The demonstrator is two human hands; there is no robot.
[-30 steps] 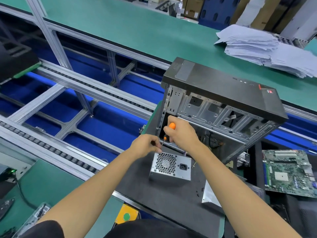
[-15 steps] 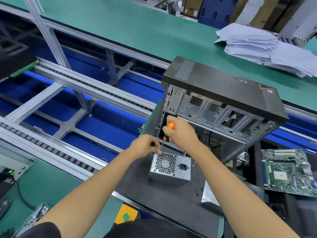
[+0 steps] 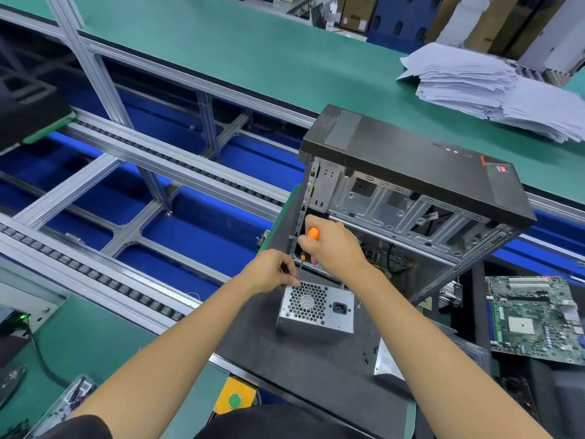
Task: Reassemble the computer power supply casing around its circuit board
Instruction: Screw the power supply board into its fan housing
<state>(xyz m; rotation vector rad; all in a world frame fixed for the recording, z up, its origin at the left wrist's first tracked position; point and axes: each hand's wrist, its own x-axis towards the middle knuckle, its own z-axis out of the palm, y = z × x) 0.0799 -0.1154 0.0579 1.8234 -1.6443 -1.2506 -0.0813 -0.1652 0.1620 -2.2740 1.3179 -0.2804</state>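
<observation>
- The power supply (image 3: 316, 307) stands on the black mat (image 3: 285, 359) of the table, near the mat's far edge, just in front of the open computer case (image 3: 411, 198). Its fan grille and mains socket face the camera, and the casing looks closed around the board.
- The right hand (image 3: 332, 248) has its grip clamped round the orange-handled screwdriver (image 3: 308, 245), shaft pointing down toward the top far-left corner of the power supply.
- The left hand (image 3: 275, 270) sits at that same corner, fingers curled — they seem to pinch the shaft or a screw near the tip, but which one is too small to tell.
- The step in hand looks like driving a casing screw at that corner.
- To do it well: keep the shaft in line with the screw hole, not leaning toward the computer case, so the tip stays seated in the screw head.
- Let the left fingers only guide the tip until the thread bites, then shift that hand to press on the casing — the unit stands on a narrow side and could rock or slide on the mat.
- Start with light turns; a thin sheet-metal thread crosses easily.
- Small dark specks that may be loose screws (image 3: 365, 358) lie on the mat toward its near right, beside a bare metal panel (image 3: 384, 362); a motherboard (image 3: 535, 315) rests well apart at the right edge.
</observation>
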